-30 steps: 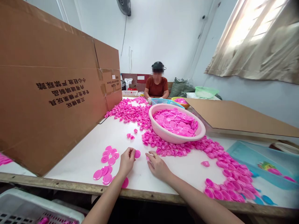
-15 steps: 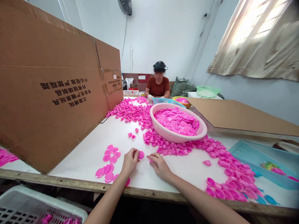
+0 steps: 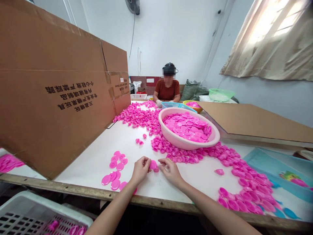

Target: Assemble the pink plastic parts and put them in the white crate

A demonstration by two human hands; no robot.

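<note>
My left hand pinches a round pink plastic disc at its fingertips, just above the white table. My right hand, with a ring on one finger, meets it from the right and holds a small pink piece against the disc. Several flat pink discs lie left of my left hand. A heap of small pink cup-shaped parts spreads beyond my fingers and around a pale pink basin full of pink discs.
A big open cardboard box stands along the left. A cardboard sheet lies at the right, a light blue tray in front of it. A white crate sits below the table's edge. A person in a brown shirt sits at the far end.
My two hands have come together: the left carried the pink disc rightward to the right hand's small piece. The view shifted slightly.
</note>
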